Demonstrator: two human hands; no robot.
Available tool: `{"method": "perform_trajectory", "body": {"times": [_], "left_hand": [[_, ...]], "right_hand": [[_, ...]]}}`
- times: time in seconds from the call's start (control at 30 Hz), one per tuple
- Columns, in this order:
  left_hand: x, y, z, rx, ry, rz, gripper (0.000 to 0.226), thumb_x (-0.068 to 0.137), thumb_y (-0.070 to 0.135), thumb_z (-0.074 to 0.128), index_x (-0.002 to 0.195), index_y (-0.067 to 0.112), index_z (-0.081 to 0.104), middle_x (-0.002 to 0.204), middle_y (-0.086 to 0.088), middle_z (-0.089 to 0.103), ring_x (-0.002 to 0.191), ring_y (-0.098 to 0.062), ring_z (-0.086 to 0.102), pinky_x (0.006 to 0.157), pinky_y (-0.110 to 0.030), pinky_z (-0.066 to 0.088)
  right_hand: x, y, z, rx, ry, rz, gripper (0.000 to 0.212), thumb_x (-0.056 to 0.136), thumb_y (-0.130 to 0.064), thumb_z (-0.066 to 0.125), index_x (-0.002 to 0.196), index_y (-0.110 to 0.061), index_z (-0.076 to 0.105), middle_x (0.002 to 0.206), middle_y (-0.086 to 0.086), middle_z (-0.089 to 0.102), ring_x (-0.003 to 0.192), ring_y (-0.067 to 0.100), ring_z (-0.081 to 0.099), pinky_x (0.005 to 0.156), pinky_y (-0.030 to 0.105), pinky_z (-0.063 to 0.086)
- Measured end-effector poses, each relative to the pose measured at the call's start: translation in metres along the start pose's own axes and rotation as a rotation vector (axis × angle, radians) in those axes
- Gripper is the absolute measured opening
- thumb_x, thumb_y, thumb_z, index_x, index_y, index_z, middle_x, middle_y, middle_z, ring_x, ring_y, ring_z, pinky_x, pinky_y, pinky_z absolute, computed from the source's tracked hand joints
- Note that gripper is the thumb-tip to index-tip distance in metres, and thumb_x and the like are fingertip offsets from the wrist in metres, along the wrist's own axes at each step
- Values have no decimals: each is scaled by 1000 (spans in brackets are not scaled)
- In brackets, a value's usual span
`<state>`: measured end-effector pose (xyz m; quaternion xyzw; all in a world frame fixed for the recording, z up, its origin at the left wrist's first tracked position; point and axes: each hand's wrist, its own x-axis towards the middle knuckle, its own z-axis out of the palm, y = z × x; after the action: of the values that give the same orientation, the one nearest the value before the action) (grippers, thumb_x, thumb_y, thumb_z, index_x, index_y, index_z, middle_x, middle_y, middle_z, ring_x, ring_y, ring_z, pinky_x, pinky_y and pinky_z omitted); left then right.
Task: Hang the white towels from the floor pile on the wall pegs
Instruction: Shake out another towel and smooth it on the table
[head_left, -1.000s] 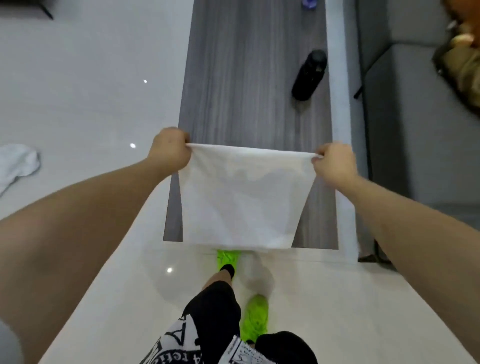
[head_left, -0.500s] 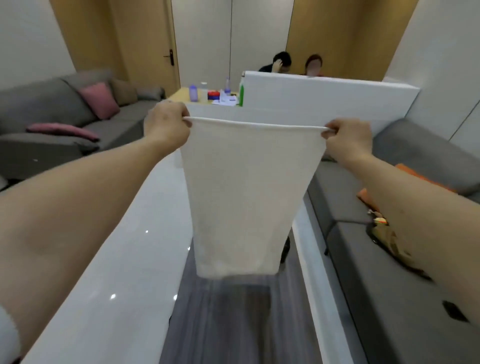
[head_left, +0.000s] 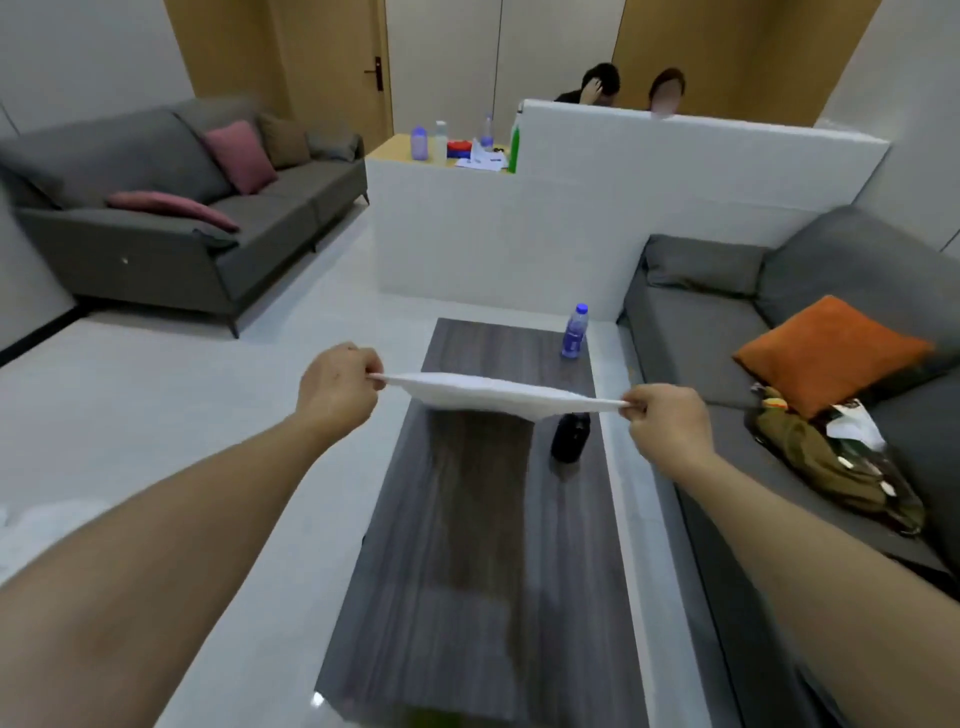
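Note:
A white towel (head_left: 498, 396) is stretched almost flat in the air between my two hands, above the dark wood table (head_left: 483, 545). My left hand (head_left: 340, 387) pinches its left corner and my right hand (head_left: 667, 418) pinches its right corner. The towel is seen nearly edge-on, sagging a little in the middle. A blurred white patch, the floor pile (head_left: 31, 525), shows at the far left edge. No wall pegs are in view.
A black bottle (head_left: 570, 436) and a clear purple-labelled bottle (head_left: 574, 332) stand on the table's right side. Grey sofas stand at left (head_left: 171, 218) and right (head_left: 779, 338), the right one with an orange cushion (head_left: 831, 353). A white partition (head_left: 571, 218) stands behind, with two people beyond it.
The towel hung down as a sheet from both hands; now it has swung up and lies nearly flat. My hands have dropped lower over the table, and the view has tilted down slightly.

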<state>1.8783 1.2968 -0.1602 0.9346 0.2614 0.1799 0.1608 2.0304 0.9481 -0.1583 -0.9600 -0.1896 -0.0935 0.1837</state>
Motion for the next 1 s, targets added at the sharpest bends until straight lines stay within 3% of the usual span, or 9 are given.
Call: {"method": "perform_trajectory", "body": {"times": [0.1,0.23,0.4,0.53,0.77,1.0], "left_hand": [[-68,-29,45,15,-133,-60,12,87,14,63,83,24,68,82,6,53,77,-18,53,64,-28,37],[-153,-57,98,37,-280,-108,9,88,17,63,85,23,69,82,6,54,73,-14,53,59,-24,34],[-243,-87,153,81,-467,-145,10,87,20,62,81,24,68,82,3,56,74,-16,54,63,-27,43],[-286,-111,192,86,-574,-187,18,84,18,63,68,27,64,75,6,53,74,-19,56,62,-29,44],[-279,-124,242,67,-689,-217,8,84,20,64,77,23,67,85,1,60,82,-23,58,69,-34,50],[-165,-127,280,53,-665,-204,7,85,20,64,80,23,67,85,0,59,84,-23,57,69,-32,45]], "right_hand": [[-65,20,46,-53,-167,38,21,89,-14,59,96,-21,78,82,2,70,75,22,62,68,35,55],[-148,47,98,-110,-354,106,25,89,-13,57,100,-24,77,86,0,71,75,19,62,66,27,51],[-229,77,154,-136,-496,158,23,92,-15,57,99,-24,77,91,0,73,83,18,64,70,26,52],[-273,94,191,-127,-596,235,22,90,-14,56,92,-24,76,81,-1,71,76,18,62,65,27,51],[-276,114,233,-103,-691,363,27,89,-14,55,68,-27,66,65,-3,62,69,20,59,57,26,43],[-158,110,269,-77,-656,389,20,90,-12,57,84,-20,73,64,-4,58,63,17,55,48,20,32]]}}
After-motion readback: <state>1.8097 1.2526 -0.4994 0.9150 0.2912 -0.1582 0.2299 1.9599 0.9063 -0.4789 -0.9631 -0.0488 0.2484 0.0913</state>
